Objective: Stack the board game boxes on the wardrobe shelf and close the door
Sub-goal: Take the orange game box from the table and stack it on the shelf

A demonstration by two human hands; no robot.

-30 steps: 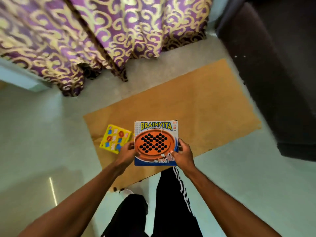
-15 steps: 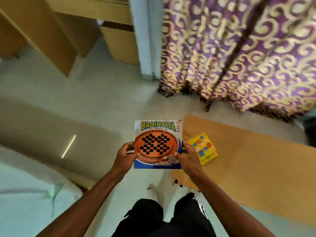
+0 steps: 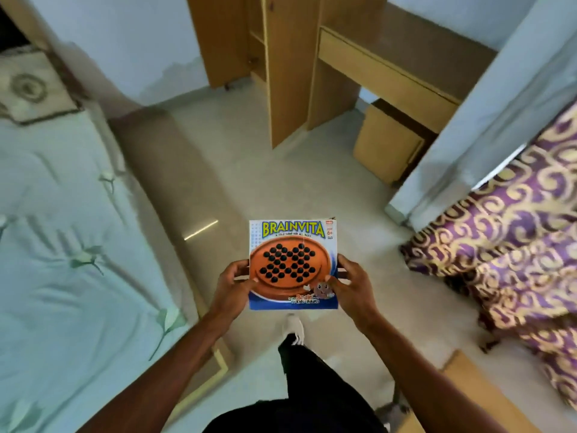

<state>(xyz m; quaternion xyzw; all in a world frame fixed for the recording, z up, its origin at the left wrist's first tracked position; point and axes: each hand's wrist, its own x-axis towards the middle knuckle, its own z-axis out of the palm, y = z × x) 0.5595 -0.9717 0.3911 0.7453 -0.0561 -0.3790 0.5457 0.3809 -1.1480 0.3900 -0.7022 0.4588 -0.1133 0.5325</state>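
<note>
I hold a Brainvita board game box [image 3: 293, 245] flat in front of me, above the floor. My left hand [image 3: 232, 284] grips its left edge, thumb on the lid. My right hand [image 3: 351, 284] grips its right edge in the same way. Ahead at the top stands the wooden wardrobe [image 3: 288, 64] with its door [image 3: 218, 35] swung open to the left. A shelf edge [image 3: 257, 35] shows inside the opening. The yellow game box seen before is out of view.
A bed with a pale green sheet [image 3: 68, 245] fills the left side. A wooden desk [image 3: 393, 67] with a low cabinet [image 3: 387, 148] adjoins the wardrobe. Purple and gold curtains [image 3: 515, 239] hang at the right. A brown mat corner [image 3: 474, 398] lies at the lower right.
My view has swung left from the mat and curtains to the wardrobe, desk and bed. Both hands keep the same grip on the Brainvita box. The yellow box has left the view.
</note>
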